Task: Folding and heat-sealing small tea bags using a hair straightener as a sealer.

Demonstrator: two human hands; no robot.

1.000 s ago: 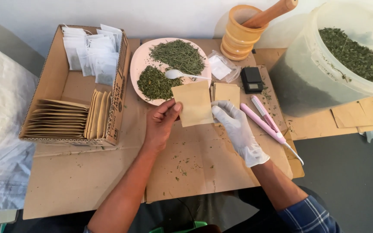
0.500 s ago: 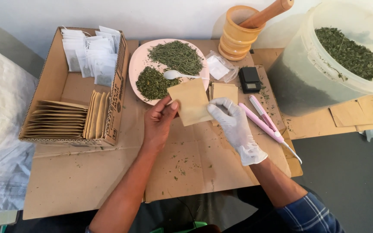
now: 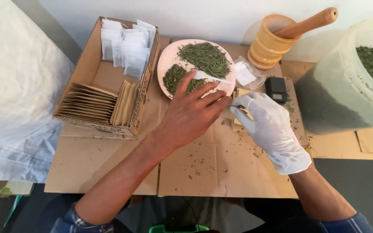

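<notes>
Head view. Bare left hand (image 3: 191, 116) and white-gloved right hand (image 3: 266, 127) meeting over cardboard-covered table (image 3: 109, 168), grip of both pinching small kraft paper pouch (image 3: 240, 108), mostly hidden, just near of pink plate (image 3: 167, 62) of dried green herbs (image 3: 203, 58). Far left: cardboard box (image 3: 87, 64) holding white sachets (image 3: 126, 49). Far right: wooden mortar (image 3: 270, 43), plastic tub (image 3: 346, 86).

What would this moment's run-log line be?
left hand: bare, over brown envelope | right hand: gloved, pinching it | plate of herbs: behind
</notes>
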